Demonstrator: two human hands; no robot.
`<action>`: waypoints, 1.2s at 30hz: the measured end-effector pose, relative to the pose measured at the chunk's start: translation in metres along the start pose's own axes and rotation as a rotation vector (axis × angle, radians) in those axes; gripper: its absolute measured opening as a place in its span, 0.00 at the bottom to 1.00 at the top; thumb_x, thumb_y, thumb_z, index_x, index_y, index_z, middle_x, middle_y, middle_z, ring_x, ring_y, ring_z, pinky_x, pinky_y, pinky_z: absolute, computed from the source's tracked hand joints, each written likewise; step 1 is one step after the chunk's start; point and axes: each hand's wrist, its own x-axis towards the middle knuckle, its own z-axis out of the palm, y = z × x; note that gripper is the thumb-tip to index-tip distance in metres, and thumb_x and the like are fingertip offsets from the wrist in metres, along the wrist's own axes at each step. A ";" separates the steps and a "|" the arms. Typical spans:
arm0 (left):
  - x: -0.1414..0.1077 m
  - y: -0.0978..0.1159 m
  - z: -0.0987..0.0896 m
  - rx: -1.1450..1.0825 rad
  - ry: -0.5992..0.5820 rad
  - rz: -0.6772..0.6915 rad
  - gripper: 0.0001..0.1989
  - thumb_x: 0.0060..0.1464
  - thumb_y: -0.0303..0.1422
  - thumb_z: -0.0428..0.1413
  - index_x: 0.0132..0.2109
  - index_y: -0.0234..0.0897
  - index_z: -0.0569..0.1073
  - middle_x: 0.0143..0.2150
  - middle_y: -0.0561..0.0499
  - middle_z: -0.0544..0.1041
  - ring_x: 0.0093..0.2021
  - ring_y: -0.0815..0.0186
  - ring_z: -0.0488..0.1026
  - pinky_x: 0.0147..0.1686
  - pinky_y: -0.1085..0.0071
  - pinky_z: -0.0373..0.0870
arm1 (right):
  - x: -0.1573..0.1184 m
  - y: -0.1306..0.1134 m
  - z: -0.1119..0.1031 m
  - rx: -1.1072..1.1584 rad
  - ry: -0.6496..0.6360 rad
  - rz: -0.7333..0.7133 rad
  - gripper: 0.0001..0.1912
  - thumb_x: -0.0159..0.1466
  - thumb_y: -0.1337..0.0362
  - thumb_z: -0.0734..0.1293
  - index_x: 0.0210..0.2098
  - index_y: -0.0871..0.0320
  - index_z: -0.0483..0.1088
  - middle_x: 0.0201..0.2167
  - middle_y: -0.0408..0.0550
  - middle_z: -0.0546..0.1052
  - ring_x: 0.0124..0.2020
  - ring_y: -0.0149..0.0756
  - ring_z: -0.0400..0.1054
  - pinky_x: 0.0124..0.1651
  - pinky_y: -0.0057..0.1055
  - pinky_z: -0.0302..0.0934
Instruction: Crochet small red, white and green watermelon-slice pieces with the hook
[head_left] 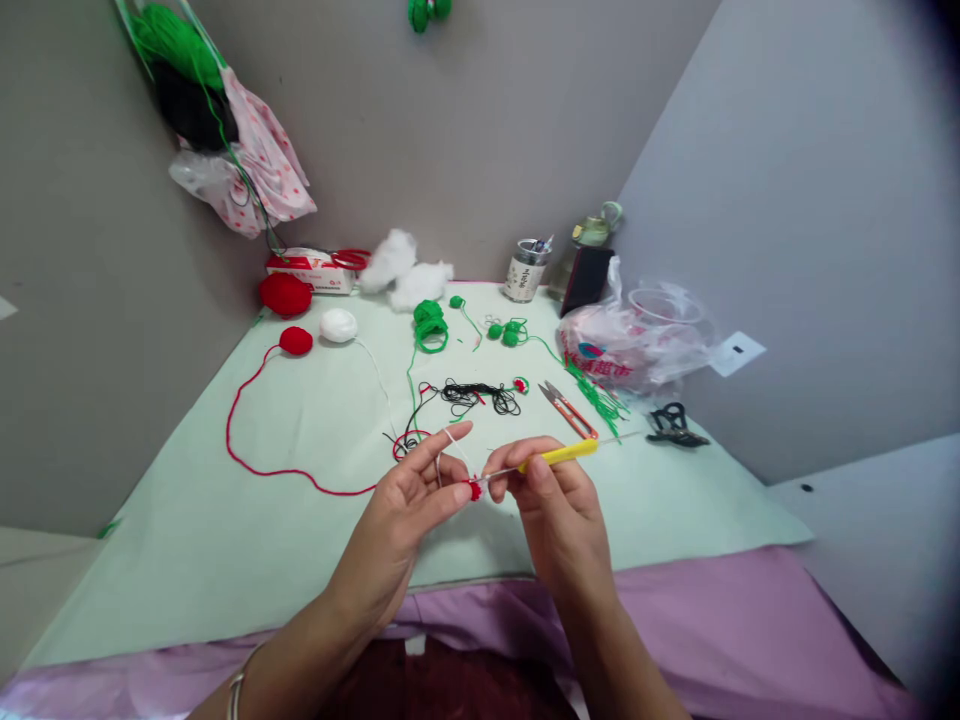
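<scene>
My left hand (pixel 412 495) pinches a small red and white crochet piece (pixel 475 490) between thumb and fingers. White yarn (pixel 448 437) loops over its raised index finger. In my right hand (pixel 553 495) is a crochet hook with a yellow handle (pixel 562 455), its metal tip at the crochet piece. Red yarn runs from a red ball (pixel 296 341) across the table toward my left hand. A thinner white strand leads from a white yarn ball (pixel 338 325) in the same direction. The exact stitch at the hook tip is too small to make out.
Beyond my hands lie tangled black yarn (pixel 480 395), orange-handled thread snips (pixel 568 410), green yarn (pixel 430 325) and cut green strands (pixel 596 397). At the back stand a pen tin (pixel 526 270), a phone (pixel 586 281) and white stuffing (pixel 405 272). A plastic bag (pixel 637 335) and black clips (pixel 675 426) are rightward.
</scene>
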 end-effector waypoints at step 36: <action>0.003 -0.001 -0.004 -0.142 -0.033 -0.104 0.23 0.50 0.31 0.72 0.55 0.39 0.83 0.31 0.55 0.74 0.32 0.71 0.66 0.37 0.73 0.65 | -0.017 -0.011 -0.003 -0.271 -0.025 -0.208 0.11 0.75 0.64 0.63 0.44 0.51 0.79 0.34 0.45 0.76 0.35 0.37 0.72 0.40 0.35 0.68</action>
